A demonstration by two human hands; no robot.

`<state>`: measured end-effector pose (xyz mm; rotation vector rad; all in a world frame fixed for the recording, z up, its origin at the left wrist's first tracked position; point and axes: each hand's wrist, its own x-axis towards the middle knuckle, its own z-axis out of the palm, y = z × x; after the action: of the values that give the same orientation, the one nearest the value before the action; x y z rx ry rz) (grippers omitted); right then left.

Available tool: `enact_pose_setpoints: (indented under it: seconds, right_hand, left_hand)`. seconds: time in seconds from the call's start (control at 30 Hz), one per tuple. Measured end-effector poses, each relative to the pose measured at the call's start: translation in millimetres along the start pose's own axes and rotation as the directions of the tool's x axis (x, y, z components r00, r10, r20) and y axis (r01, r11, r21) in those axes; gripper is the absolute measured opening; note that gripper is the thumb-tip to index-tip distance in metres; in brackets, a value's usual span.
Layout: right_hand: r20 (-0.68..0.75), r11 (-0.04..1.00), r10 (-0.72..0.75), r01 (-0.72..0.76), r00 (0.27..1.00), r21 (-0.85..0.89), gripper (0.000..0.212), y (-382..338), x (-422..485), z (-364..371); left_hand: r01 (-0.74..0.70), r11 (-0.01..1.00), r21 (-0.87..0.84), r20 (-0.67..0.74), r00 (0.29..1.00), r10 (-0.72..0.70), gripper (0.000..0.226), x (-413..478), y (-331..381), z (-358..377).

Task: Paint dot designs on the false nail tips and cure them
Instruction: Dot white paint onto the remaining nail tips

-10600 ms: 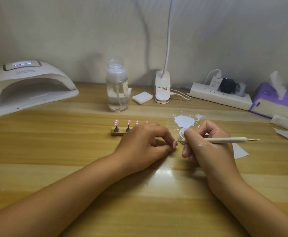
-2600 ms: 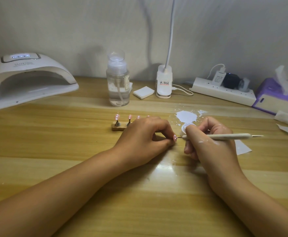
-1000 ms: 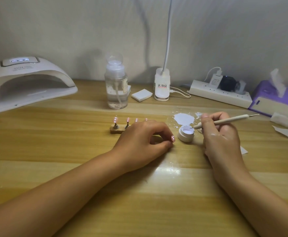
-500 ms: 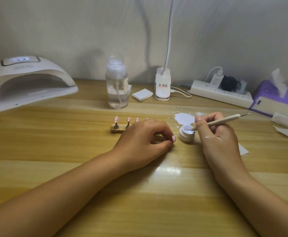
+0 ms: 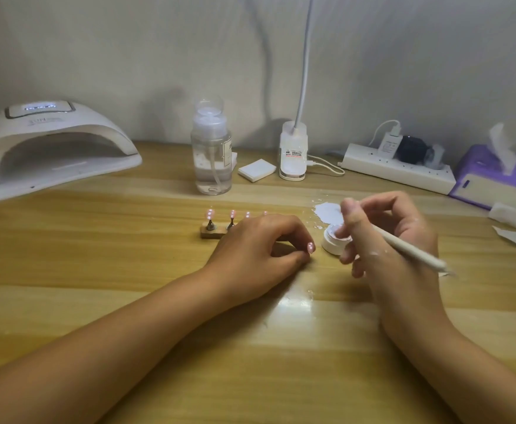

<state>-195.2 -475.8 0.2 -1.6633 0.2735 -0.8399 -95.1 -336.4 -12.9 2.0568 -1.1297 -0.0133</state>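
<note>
Just now the small white pot on the wooden counter is the centre of things. Immediately left of the pot, the left hand rests on the wood with its fingers curled, thumb and forefinger pinching a pink nail tip that points towards the pot without touching it; whether it carries any dots is too small to tell. Over and just right of the pot, the right hand has its fingers clamped on a slim white pen, which slants away from the pot to the right and towards me. The pen's end over the pot is hidden behind the fingers, so I cannot tell whether it touches the contents. Further left of the pot, beyond the left hand, a wooden stand holds more pink tips upright on little posts, partly hidden by the knuckles. Directly behind the pot lies a white smear on the wood. Behind and left of the pot stands a clear bottle, and far left of it a white curing lamp with its display lit. Straight behind the pot, by the wall, are a white pad and the base of a desk lamp; behind and right of it, a power strip and a purple tissue box.
</note>
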Motion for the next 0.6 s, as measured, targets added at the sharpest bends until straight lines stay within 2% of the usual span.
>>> enact_pose_setpoints:
  seconds: [0.1, 0.2, 0.33, 0.5, 0.6]
  right_hand:
    - [0.036, 0.984, 0.159, -0.161, 0.987, 0.073, 0.021, 1.2, -3.9, 4.5]
    - [0.019, 0.970, 0.235, -0.236, 0.972, 0.065, 0.023, 4.6, -3.6, 4.6]
    - [0.034, 0.972, 0.235, -0.235, 0.971, -0.012, 0.035, 7.5, -2.5, 4.4]
    - [0.080, 0.970, 0.240, -0.236, 0.968, -0.059, 0.018, 6.5, -3.4, 6.1]
    - [0.082, 0.970, 0.237, -0.231, 0.968, -0.081, 0.017, 6.5, -3.5, 7.1]
  left_hand:
    - [0.003, 1.000, -0.006, -0.009, 1.000, -0.003, 0.010, 0.0, 0.1, 0.2]
    - [0.006, 1.000, -0.010, -0.016, 1.000, -0.006, 0.010, -0.1, -0.3, 0.6]
    - [0.006, 1.000, -0.019, -0.015, 1.000, -0.006, 0.008, 0.2, -0.3, 1.0]
    - [0.002, 1.000, -0.015, -0.012, 1.000, -0.002, 0.007, 0.6, 0.2, 0.9]
    - [0.001, 1.000, -0.013, -0.011, 1.000, -0.001, 0.008, 0.6, 0.8, 0.8]
